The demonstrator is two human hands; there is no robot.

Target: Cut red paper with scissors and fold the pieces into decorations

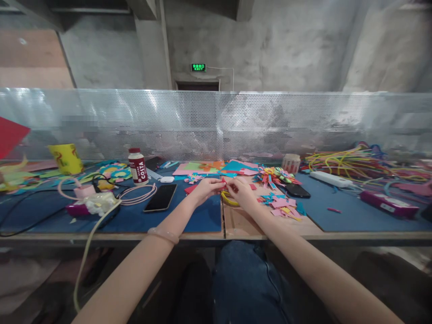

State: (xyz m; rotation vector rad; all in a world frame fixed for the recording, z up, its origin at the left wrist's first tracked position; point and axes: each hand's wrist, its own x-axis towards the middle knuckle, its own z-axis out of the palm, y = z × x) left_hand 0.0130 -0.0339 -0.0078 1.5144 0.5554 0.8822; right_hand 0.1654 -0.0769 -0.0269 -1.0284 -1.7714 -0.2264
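At the middle of the table my left hand (208, 189) pinches a small piece of red paper (223, 179) between its fingertips. Facing it, my right hand (240, 190) is closed, its fingertips meeting the same red piece. Just under my right hand lies a yellow looped strand (230, 200). A red sheet (191, 189) shows partly behind my left forearm. To the right of my hands are a pile of small pink and blue paper cuttings (282, 205) and a heap of colourful fringed paper pieces (275, 174).
Left of my arms lie a black phone (161, 198), a Costa bottle (137, 166), cables and a purple power strip (81, 208). Coloured sheets (202, 167) lie at the back before a perforated metal screen (189, 126). On the right are another phone (297, 190) and bundled coloured strands (351, 164).
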